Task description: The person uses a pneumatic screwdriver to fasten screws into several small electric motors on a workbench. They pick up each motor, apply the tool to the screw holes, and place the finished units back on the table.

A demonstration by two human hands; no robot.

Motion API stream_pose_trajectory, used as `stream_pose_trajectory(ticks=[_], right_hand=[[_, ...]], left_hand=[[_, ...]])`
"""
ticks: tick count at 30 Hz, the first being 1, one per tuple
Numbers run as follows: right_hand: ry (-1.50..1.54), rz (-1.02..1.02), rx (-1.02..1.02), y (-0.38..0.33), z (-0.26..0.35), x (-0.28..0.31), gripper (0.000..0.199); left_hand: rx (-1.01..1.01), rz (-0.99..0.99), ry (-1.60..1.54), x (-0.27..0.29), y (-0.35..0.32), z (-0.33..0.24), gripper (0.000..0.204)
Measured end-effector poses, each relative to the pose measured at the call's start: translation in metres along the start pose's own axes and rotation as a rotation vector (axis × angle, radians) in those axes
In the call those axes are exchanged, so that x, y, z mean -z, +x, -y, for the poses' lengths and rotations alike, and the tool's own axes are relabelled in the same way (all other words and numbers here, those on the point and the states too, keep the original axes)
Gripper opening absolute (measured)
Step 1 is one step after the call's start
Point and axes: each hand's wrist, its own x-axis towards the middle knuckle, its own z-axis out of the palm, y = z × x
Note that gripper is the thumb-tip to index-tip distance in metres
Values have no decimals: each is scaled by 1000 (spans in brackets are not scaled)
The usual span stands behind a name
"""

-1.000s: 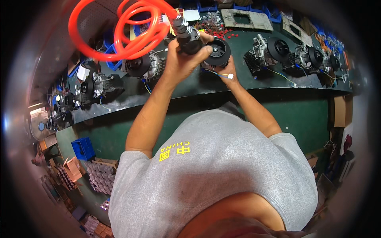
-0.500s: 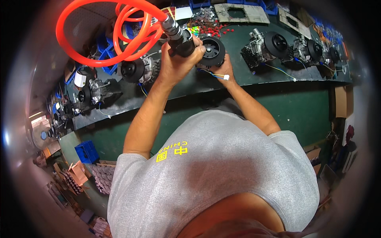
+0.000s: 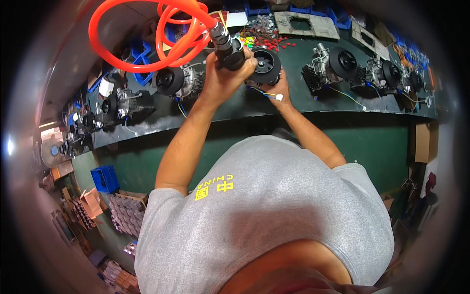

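My left hand point(image 3: 224, 78) is closed round a black-bodied air tool point(image 3: 232, 58), whose metal coupling joins a bright orange air hose point(image 3: 115, 58). The tool's working end is hidden behind my fingers. Just right of it is a unit with a black fan wheel point(image 3: 268, 67), its round hub facing up. The thumb of my left hand reaches to the wheel's left edge. My right hand point(image 3: 280, 93) grips this unit low on its near right side, the fingers partly hidden beneath it. Thin wires with a white connector point(image 3: 279, 97) hang in front of that hand.
Similar metal units with black wheels stand along the dark bench point(image 3: 235, 109), among them one left point(image 3: 169, 81) and one right point(image 3: 342, 62). Red-tipped wires point(image 3: 274, 44), a cardboard frame point(image 3: 306, 25) and blue bins point(image 3: 142, 63) lie behind. A blue crate point(image 3: 105, 178) is on the floor.
The whole view has shifted a little, so the bench things appear slightly lower and farther right. Both hands keep their hold on the air tool and the fan-wheel unit.
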Motion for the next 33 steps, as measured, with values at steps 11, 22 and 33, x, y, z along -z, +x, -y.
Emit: stream_pose_trajectory(ticks=[11,22,33], right_hand=[[29,146,-76,31,3,8,95],[10,245,-354,95,18,28,68],[56,308,-485,102,58,32,40]], left_hand=[[-36,12,70,0,41,3,18],[256,-57,82,-16,143,-2,26],[227,-12,81,-5,190,58,25]])
